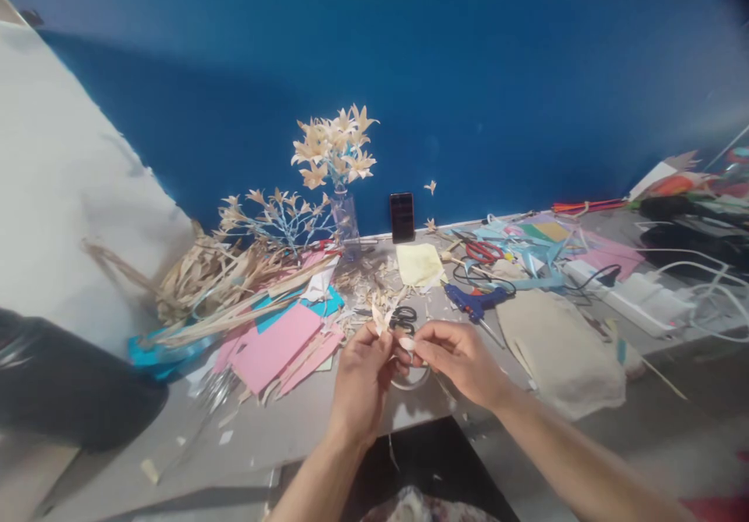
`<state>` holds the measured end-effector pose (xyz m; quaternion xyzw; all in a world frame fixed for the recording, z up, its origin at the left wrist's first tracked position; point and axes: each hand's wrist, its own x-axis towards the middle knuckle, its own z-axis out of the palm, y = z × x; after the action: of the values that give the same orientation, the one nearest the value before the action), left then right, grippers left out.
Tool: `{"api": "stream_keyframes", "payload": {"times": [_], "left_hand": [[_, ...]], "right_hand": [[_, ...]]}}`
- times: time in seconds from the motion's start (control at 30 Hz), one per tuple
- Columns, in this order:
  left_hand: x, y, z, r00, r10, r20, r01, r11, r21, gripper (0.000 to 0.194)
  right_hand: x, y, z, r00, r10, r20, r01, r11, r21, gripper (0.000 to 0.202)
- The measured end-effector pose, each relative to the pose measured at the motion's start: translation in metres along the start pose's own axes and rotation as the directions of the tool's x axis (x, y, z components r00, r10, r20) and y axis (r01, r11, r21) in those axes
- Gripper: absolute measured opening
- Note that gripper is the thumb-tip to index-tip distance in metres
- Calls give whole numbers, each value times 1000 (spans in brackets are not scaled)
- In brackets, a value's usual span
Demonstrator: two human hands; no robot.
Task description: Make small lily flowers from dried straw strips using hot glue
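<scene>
Near the table's front edge, my left hand pinches the base of a cream flower, its pointed petals standing up above the fingers. Close against it, my right hand has thumb and forefinger closed on a small pale petal-like strip. The hands almost touch, and part of the strip is hidden by fingers. Black-handled scissors lie just behind the hands. A blue glue gun rests beyond my right hand, its nozzle pointing toward me.
Pink paper sheets and dried husk strips cover the left side. A clear vase of cream flowers and a phone stand by the blue wall. At right lie a folded beige cloth and a power strip with cables.
</scene>
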<state>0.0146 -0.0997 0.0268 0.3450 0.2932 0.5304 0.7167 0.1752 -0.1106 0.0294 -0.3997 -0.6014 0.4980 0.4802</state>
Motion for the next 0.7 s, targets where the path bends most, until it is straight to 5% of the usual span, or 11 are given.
{"api": "stream_keyframes", "payload": {"times": [0.3,0.57,0.7], "left_hand": [[6,2,3,998,-21,-51,21,1000,-10,20],[13,-11,-12,996,38,-82,-24,987,159,17],[15,-13,-11,996,19,-86,-4,985,173,20]], "right_hand": [[7,1,-4,997,57,-47,-57,998,5,28],[10,4,-6,994,111,-14,-112,991,-71,24],[11,9,-9,981,187,52,-190,980,60,25]]}}
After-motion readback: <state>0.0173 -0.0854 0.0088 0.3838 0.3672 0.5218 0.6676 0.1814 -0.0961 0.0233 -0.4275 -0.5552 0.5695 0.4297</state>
